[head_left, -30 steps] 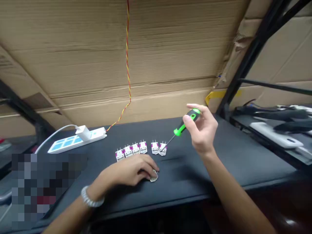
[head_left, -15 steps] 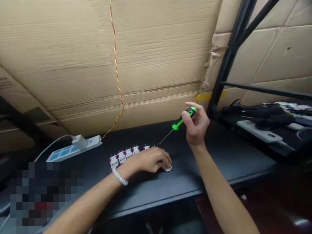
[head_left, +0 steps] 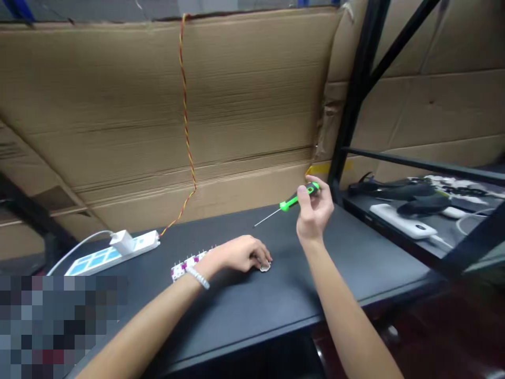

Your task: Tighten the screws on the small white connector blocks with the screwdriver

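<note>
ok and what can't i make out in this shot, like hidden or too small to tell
All in the head view:
White piece: mostly covered by the fingers of the left hand, so its shape is hidden.
Plugs: the left hand and wrist hide part of the row, so no sure count.
Screwdriver tip: too small to tell its type.
Bottom left corner: pixelation hides what is there.
Forearms: cut off by the bottom edge.

The left forearm (head_left: 145, 326), cut off below, partly hides the white-and-purple pieces (head_left: 179, 271). Left fingers (head_left: 261, 253) partly cover a small pale part (head_left: 265, 267). Pixelated blocks (head_left: 51, 326) mask the lower-left corner.
</note>
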`<state>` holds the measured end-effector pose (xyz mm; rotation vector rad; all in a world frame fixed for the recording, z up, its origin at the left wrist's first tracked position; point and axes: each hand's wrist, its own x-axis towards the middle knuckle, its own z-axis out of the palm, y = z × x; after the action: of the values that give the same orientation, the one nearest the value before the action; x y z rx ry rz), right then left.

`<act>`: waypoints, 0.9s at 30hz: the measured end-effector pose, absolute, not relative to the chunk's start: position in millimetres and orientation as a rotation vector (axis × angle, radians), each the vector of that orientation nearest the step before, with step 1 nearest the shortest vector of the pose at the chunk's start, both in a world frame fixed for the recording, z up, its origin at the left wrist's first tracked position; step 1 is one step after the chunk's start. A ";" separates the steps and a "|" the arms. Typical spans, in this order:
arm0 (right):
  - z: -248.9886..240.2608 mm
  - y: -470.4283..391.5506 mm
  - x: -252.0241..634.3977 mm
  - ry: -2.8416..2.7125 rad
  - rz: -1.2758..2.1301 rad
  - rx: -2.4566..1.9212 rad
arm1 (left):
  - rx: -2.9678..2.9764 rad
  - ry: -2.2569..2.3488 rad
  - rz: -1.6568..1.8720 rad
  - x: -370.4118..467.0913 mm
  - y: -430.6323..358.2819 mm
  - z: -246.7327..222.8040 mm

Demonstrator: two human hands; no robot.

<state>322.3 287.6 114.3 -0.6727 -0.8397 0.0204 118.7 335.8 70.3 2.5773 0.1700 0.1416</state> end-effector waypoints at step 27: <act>101.8 288.1 298.3 -1.027 0.333 -0.649 | 2.588 0.642 0.269 17.5 303.4 75.7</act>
<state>298.3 288.1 101.8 -0.6495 -1.0272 0.3334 17.5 303.4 75.7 2.5876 0.6418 0.2688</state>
